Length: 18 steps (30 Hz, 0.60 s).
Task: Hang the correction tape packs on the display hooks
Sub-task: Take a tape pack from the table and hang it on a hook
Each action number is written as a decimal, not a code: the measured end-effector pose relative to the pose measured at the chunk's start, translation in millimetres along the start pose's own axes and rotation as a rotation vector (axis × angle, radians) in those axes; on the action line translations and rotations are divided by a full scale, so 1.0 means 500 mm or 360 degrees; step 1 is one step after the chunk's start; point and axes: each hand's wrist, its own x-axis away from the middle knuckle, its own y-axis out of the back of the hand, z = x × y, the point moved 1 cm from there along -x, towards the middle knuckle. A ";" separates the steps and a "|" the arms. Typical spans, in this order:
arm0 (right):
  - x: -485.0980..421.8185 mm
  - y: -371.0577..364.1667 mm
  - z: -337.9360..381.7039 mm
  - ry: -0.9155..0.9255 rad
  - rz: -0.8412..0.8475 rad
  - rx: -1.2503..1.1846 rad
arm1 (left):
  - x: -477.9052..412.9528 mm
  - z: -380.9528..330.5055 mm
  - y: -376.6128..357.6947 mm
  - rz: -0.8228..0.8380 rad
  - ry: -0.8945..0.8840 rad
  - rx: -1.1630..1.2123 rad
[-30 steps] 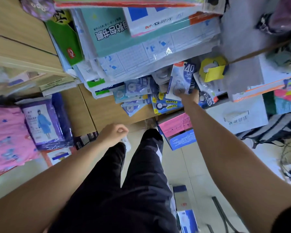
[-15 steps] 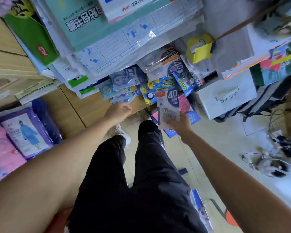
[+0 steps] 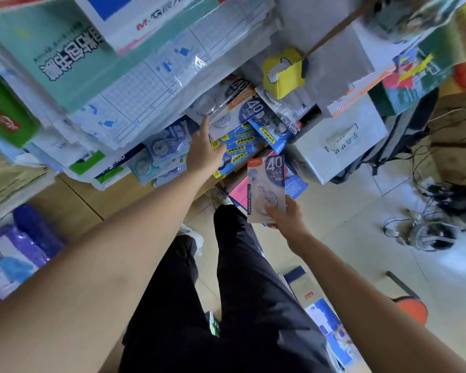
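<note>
In the head view, our right hand (image 3: 287, 220) grips one correction tape pack (image 3: 267, 184) by its lower end, near us and well short of the rack. Our left hand (image 3: 207, 153) reaches farther in, fingers straight, touching the hung packs (image 3: 242, 114) — the hooks are hidden behind them. We judge the danger to be blind threading: if we miss the hole the pack drops, or the left hand's push knocks crowded packs loose.

pale tiled floor (image 3: 347, 238) — blue box (image 3: 324, 320), tangled cables (image 3: 425, 234) on it
</note>
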 end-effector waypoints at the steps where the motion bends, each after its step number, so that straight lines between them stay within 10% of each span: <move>1: -0.002 0.001 0.000 0.0010 0.0000 -0.0021 | 0.002 0.003 -0.008 0.0020 -0.0044 -0.0199; 13: -0.001 -0.014 0.003 0.0059 -0.0032 -0.0209 | -0.013 0.027 0.002 -0.0368 -0.0756 -0.0953; 18: -0.008 -0.006 0.011 0.0110 -0.0106 -0.0182 | -0.041 0.000 -0.004 -0.0355 -0.0548 -0.0950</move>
